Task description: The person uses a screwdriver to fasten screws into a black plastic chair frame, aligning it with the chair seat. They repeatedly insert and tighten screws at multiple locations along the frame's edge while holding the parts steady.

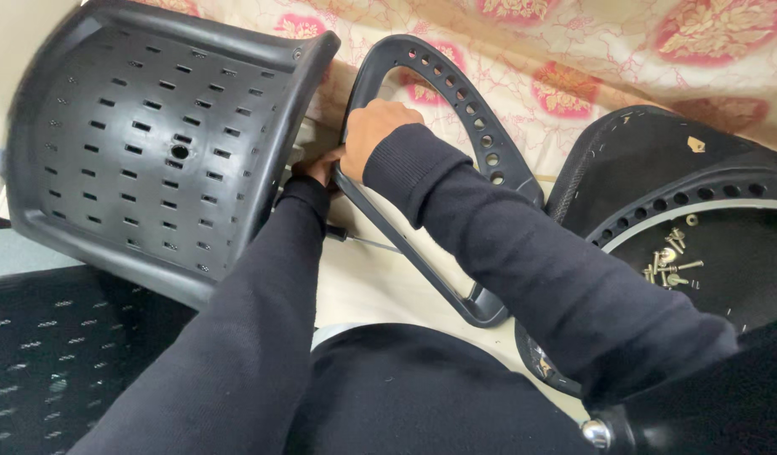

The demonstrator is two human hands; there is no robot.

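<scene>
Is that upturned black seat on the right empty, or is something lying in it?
Not empty. The upturned black seat holds a small heap of silver screws and bolts loose in its hollow, near the perforated rim.

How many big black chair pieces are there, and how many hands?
Slotted chair backs: 1
Armrest loops: 1
Seat pieces holding screws: 1
Hands, left hand and right hand: 2
Total: 5

Soft, even light fills the room, bright enough to read every slot in the black seat shell (144,143), which shows a dull sheen along its rim. Shadows are faint. The sleeves (523,261) go nearly featureless black. Edges bend a little from the wide lens; the near bottom corners look soft.
</scene>
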